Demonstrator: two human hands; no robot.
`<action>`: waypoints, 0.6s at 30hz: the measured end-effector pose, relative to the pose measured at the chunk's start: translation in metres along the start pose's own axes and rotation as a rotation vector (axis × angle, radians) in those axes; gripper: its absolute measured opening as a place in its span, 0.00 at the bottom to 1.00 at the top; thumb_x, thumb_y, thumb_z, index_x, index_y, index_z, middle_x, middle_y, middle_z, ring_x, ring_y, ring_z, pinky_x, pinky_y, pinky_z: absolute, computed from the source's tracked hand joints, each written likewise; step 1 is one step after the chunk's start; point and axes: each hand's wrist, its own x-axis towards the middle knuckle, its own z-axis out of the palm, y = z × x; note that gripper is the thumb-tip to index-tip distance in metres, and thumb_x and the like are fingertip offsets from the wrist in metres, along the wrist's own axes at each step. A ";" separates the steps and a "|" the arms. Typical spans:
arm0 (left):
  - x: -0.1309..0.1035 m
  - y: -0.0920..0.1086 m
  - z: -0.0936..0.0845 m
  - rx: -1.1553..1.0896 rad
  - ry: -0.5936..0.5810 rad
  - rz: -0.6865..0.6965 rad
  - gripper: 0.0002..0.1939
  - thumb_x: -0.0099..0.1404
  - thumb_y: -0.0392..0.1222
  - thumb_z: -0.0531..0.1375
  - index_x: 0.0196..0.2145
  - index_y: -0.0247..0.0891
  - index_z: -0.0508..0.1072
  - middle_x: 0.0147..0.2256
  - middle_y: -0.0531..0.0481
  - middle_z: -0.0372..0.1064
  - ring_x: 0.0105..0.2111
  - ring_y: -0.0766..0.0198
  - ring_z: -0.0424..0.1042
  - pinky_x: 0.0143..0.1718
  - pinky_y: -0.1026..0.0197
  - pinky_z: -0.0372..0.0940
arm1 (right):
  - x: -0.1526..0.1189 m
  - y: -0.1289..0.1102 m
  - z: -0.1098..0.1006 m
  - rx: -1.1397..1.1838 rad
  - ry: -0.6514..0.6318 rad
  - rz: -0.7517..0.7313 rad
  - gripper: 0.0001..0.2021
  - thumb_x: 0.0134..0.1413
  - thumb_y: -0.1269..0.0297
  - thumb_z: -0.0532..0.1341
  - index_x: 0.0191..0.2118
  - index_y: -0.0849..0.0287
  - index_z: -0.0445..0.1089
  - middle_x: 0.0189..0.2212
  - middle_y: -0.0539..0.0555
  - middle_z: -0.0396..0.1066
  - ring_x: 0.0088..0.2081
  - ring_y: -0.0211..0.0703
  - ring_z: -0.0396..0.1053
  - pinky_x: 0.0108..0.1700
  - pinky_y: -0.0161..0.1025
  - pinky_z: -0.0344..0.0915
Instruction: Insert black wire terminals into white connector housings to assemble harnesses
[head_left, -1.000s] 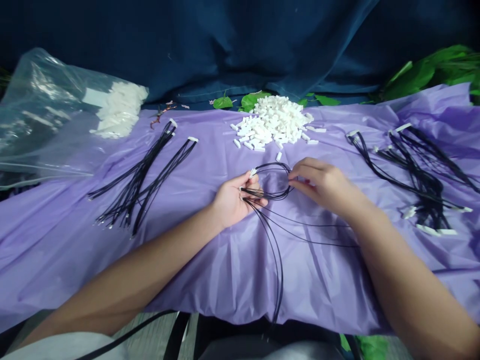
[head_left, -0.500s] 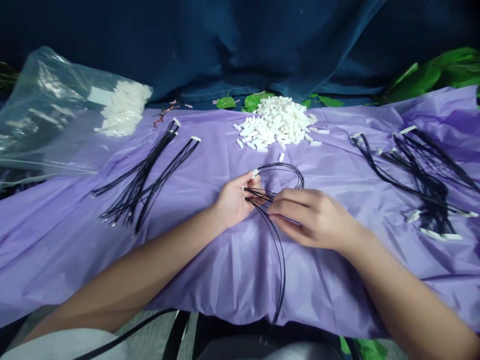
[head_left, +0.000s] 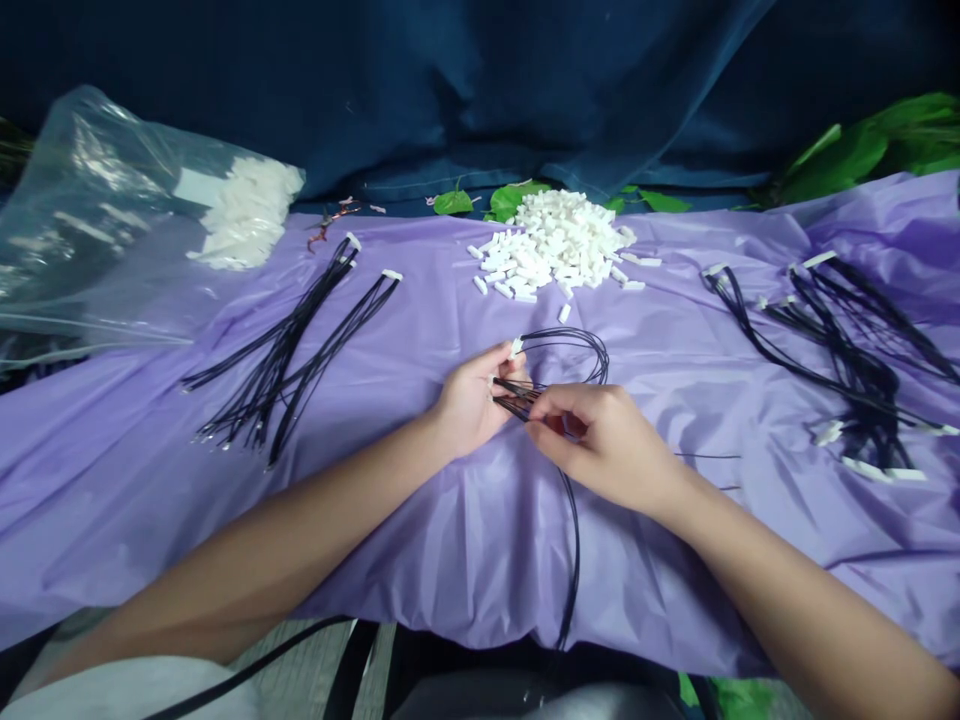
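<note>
- L hand (head_left: 476,402) is gripping looped thin black wires w/ white connectors (head_left: 602,358) mid purple plastic sheet (head_left: 427,560), fingers curled nearly closed
- R hand (head_left: 600,440) is pinching same wires, thumb + forefinger almost meeting, hiding some strands
- Small white plastic pieces (head_left: 559,240) are heaping nr back edge, stray white piece (head_left: 564,313) lying btwn heap + hands
- Clear plastic bag (head_left: 112,225) is covering back L corner
- Black white-tipped wire bundles (head_left: 862,375) are crowding R edge

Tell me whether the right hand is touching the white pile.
No, the right hand is at the black wires, apart from the white pile.
</note>
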 end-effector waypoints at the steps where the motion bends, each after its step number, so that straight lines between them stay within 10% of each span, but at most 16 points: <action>1: 0.000 0.000 0.001 0.010 0.004 0.010 0.13 0.66 0.35 0.51 0.23 0.32 0.63 0.21 0.55 0.55 0.18 0.75 0.53 0.22 0.69 0.53 | 0.000 0.000 0.001 0.046 0.008 0.012 0.03 0.52 0.71 0.57 0.30 0.58 0.68 0.23 0.44 0.66 0.24 0.30 0.60 0.29 0.31 0.55; 18: -0.001 -0.003 0.000 0.030 -0.025 0.051 0.10 0.61 0.34 0.55 0.22 0.31 0.63 0.21 0.55 0.54 0.18 0.77 0.52 0.20 0.72 0.51 | 0.002 0.003 0.002 0.389 0.008 0.192 0.06 0.53 0.69 0.58 0.26 0.61 0.65 0.21 0.45 0.61 0.23 0.28 0.55 0.25 0.29 0.52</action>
